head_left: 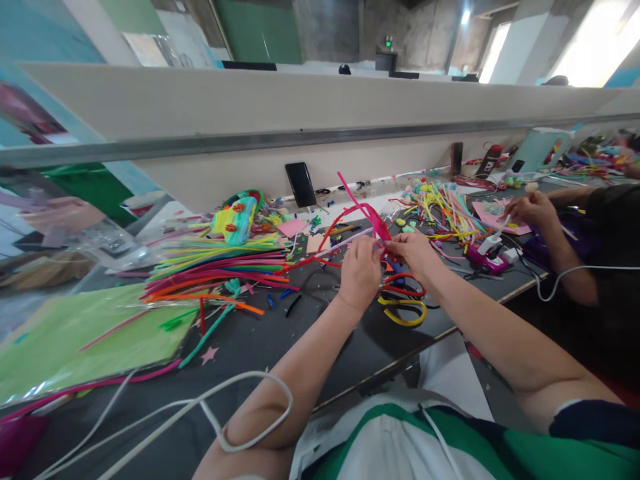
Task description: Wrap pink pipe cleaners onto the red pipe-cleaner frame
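Both my hands are raised over the dark worktable (260, 347), pinching a bent pink pipe cleaner (367, 212). My left hand (359, 272) is closed on its lower end, where a thin pale stem (345, 241) also runs out to the left. My right hand (413, 252) is closed on the pink loop just to the right, fingertips nearly touching the left hand. Under my hands lie coiled red (403, 283) and yellow pipe cleaners (404, 312).
A fan of coloured pipe cleaners (215, 267) and green sheets (85, 333) lie at left. A black phone (301, 185) leans on the partition. White cables (200, 407) cross the front. Another person's hand (533, 208) works at right near a pink glue gun (485, 257).
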Demonstrator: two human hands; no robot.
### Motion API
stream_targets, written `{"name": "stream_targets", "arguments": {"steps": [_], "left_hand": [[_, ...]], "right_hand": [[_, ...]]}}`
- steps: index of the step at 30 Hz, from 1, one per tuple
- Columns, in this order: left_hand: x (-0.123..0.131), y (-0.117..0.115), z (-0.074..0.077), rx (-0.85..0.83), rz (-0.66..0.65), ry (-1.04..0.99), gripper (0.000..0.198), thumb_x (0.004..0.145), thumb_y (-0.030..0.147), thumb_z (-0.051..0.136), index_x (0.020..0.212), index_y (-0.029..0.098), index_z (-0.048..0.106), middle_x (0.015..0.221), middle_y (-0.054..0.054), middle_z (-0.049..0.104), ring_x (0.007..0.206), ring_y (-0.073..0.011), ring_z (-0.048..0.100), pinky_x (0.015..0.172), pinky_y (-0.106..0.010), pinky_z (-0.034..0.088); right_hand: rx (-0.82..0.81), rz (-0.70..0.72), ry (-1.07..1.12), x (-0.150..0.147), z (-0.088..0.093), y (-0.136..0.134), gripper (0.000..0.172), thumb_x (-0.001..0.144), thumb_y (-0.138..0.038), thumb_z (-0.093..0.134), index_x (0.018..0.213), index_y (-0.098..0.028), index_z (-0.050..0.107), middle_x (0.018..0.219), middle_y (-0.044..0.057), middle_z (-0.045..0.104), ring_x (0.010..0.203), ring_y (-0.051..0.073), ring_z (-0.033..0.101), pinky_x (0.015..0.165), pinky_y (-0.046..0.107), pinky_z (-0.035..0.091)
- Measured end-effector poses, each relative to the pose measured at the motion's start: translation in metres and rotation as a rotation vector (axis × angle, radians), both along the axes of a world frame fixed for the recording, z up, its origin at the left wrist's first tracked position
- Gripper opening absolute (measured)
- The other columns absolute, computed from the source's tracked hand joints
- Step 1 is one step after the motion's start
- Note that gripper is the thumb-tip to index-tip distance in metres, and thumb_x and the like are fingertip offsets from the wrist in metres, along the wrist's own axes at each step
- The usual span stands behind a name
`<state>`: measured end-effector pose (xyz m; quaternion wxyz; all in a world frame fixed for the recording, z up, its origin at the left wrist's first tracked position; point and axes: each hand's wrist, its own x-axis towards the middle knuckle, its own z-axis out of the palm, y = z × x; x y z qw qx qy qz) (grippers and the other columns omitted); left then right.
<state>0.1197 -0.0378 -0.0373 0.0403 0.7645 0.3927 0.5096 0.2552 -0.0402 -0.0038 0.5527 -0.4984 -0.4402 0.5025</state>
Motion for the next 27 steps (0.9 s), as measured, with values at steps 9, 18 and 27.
{"name": "stream_targets", "arguments": {"steps": [9,18,27], "left_hand": [[0.001,0.003,-0.022,0.192,-0.026,0.229,0.029,0.091,0.020,0.042,0.116,0.013,0.054,0.114,-0.017,0.061,0.112,-0.0241,0.055,0.097,-0.042,0.042],[0.003,0.005,-0.019,0.127,-0.019,0.210,0.022,0.089,0.015,0.042,0.101,0.012,0.060,0.100,-0.015,0.064,0.101,-0.0231,0.057,0.091,-0.039,0.044],[-0.006,0.012,0.014,-0.893,-0.397,-0.183,0.030,0.078,0.035,0.056,0.056,0.017,0.046,0.049,0.004,0.043,0.049,-0.0094,0.043,0.054,-0.024,0.038]], "right_hand": [[-0.008,-0.046,0.028,0.002,0.000,-0.001,0.024,0.057,-0.032,0.077,0.058,-0.016,0.059,0.049,-0.003,0.055,0.045,0.008,0.046,0.048,0.022,0.037],[0.007,-0.117,-0.100,-0.005,0.004,-0.006,0.027,0.055,-0.036,0.078,0.056,-0.016,0.059,0.048,-0.003,0.054,0.046,0.007,0.042,0.048,0.023,0.032],[-0.010,0.012,-0.131,-0.002,0.009,-0.003,0.024,0.053,-0.031,0.079,0.054,-0.016,0.061,0.045,-0.003,0.054,0.044,0.008,0.043,0.047,0.024,0.033]]}}
